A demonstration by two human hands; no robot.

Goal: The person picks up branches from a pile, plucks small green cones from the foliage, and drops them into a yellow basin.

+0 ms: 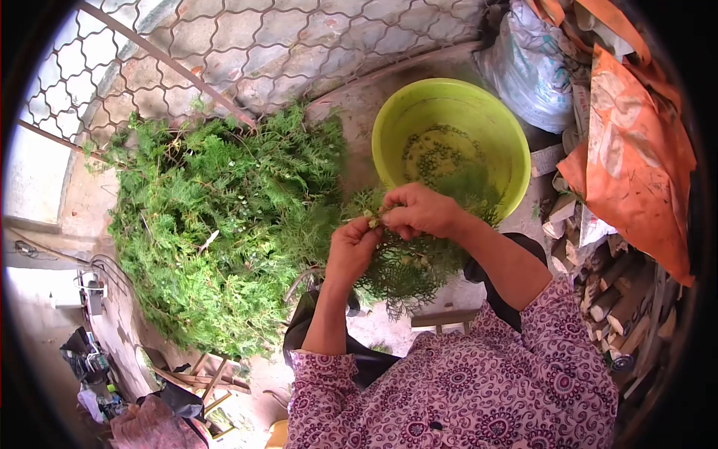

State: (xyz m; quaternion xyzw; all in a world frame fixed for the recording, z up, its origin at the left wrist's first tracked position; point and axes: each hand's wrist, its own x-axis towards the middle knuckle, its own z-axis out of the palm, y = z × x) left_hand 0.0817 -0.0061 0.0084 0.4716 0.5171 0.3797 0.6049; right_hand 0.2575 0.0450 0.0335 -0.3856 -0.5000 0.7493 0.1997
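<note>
My left hand (pixel 351 251) is closed in a pinch on a leafy evergreen sprig (pixel 404 280), whose flat, feathery foliage hangs below both hands above my lap. Pale green cones (pixel 373 221) show at the fingertips, between the two hands. My right hand (pixel 420 212) is curled, its thumb and finger pinching at these cones; its inner fingers are partly hidden. Just beyond my right hand stands a yellow-green plastic tub (pixel 516 142), with many small round green cones (pixel 441 156) scattered on its bottom. Some foliage overlaps the tub's near side.
A large heap of cut evergreen branches (pixel 217 224) lies to the left, against a metal lattice (pixel 262 37). Right of the tub are a white sack (pixel 531 71), an orange sack (pixel 636 165) and stacked firewood (pixel 621 299). Wooden stool-like pieces (pixel 209 382) and cloth (pixel 153 423) are at lower left.
</note>
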